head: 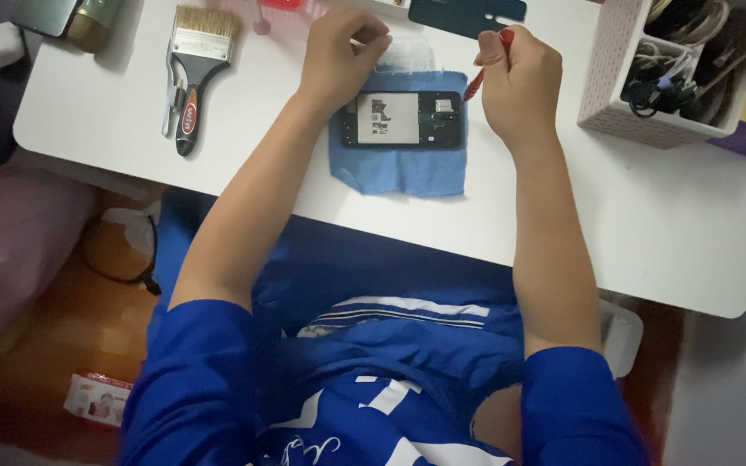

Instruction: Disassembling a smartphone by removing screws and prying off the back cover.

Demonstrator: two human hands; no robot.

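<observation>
Nearest the camera, the person's blue shirt with white markings filled the lower frame, its print cut off at the bottom edge. On the floor to the left lay a small packet, too blurred to identify, and a pair of dark-framed glasses partly under the table edge. On the white table a blue cloth lay near the front edge, and an opened phone, back cover off, lay flat on it. The left hand was curled shut at the phone's upper left corner; its fingertips appeared pinched on something small and pale, which could not be made out. The right hand was closed in a fist round a red-handled tool, the tip angled down toward the phone's upper right corner; whether the tip touched could not be told. A paintbrush lay well apart to the left. A pink perforated basket of cables stood at right, cut off by the top edge. A dark flat panel lay at the far edge, partly out of frame.
</observation>
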